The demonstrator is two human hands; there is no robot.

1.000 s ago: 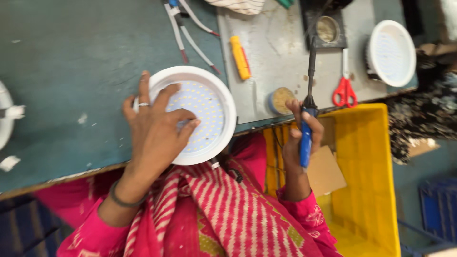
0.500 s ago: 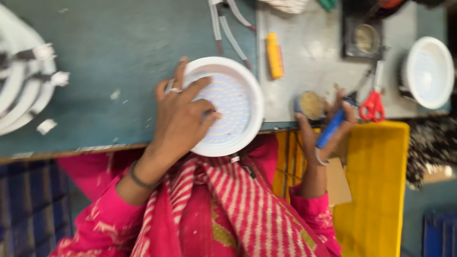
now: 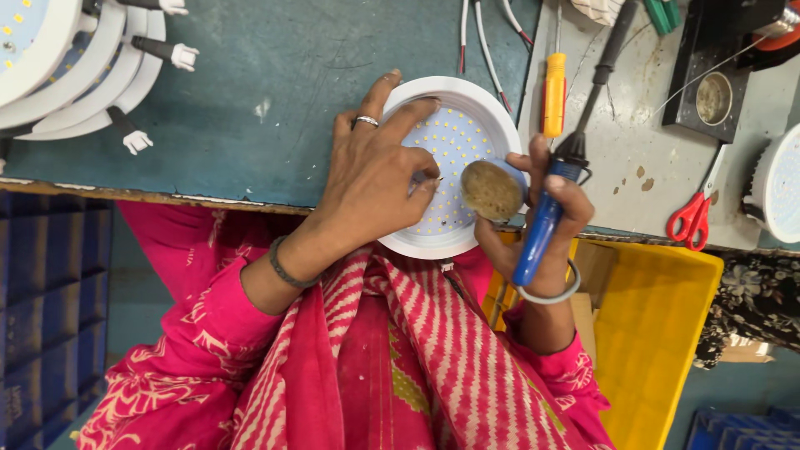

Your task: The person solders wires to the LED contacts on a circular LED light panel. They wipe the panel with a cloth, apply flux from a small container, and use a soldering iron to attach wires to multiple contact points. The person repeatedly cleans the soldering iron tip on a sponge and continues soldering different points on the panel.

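Two hands at work over one round white lamp (image 3: 454,158) w/ a dotted LED face, lying on the table (image 3: 250,100) at its near edge, approx. centre of view.

Nearest: pink sleeves and a red-and-white striped scarf (image 3: 400,350). Near left, a blue crate (image 3: 50,308) below the table edge. Near right, a yellow bin (image 3: 658,333), also below the edge.

Left hand (image 3: 375,179) lies on the lamp's left side, fingers spread and bent, fingertips pinched on sth small at the LED face; too small to tell what. Ring on one finger, dark band on the wrist.

Right hand (image 3: 533,217) is closed round a blue-handled soldering iron (image 3: 554,196), shaft pointing far, away from the person. Same hand also holds a small round tin (image 3: 492,190) of brownish stuff, pressed btwn thumb and fingers, over the lamp's right rim. Clear bangle on that wrist.

Farther, right of the lamp: a yellow-handled tool (image 3: 554,93) lying on the paler part of the table. Red-and-white wires (image 3: 483,42) run off toward the far edge just beyond the lamp. Red scissors (image 3: 693,215) well right, near the table edge. Another white lamp (image 3: 779,187) at the right border, partly cut off.

Far left: a stack of white lamps (image 3: 75,67) w/ white connectors sticking out. Far right: a black stand (image 3: 712,79) w/ a small round tin in it.
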